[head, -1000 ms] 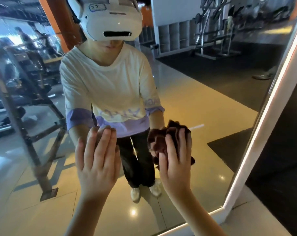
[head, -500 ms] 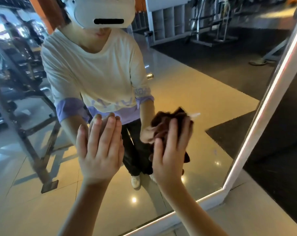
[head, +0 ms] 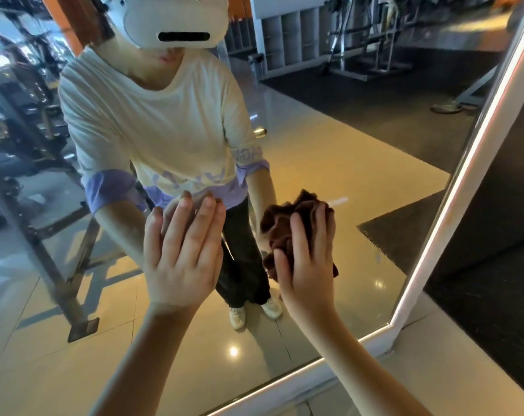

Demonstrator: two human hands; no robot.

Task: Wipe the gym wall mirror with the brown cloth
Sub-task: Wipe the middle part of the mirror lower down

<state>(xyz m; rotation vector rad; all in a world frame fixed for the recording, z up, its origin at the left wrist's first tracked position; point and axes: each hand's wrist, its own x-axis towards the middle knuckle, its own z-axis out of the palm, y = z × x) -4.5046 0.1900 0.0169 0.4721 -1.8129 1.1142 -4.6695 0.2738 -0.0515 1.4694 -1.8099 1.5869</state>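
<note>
2 hands were up on the glass. The right hand (head: 307, 259) lay over the brown cloth (head: 280, 223) with its fingers nearly straight, pushing it flat onto the mirror (head: 329, 151), and its thumb sat against the cloth's left side. The cloth was right under that hand, between palm and glass, all bunched up. It stood taller than it was wide, and a bit of it stuck out above the fingertips. The left hand (head: 181, 253) was wide and flat, held nothing, and rested on the glass just beside the right one. The right hand was the nearer of the 2 to the white frame (head: 453, 205), with a lot of bare glass between them and more above. I think the next rub needed only the right hand, sliding the cloth sideways or up while the left hand steadied the person. Not much differed from 1 second before: the left hand was still flat, and the cloth was still under the right hand in about the same spot. The view had tipped, so the bottom of the frame sat higher in the picture and more of the pale ledge (head: 453, 364) below it showed.
</note>
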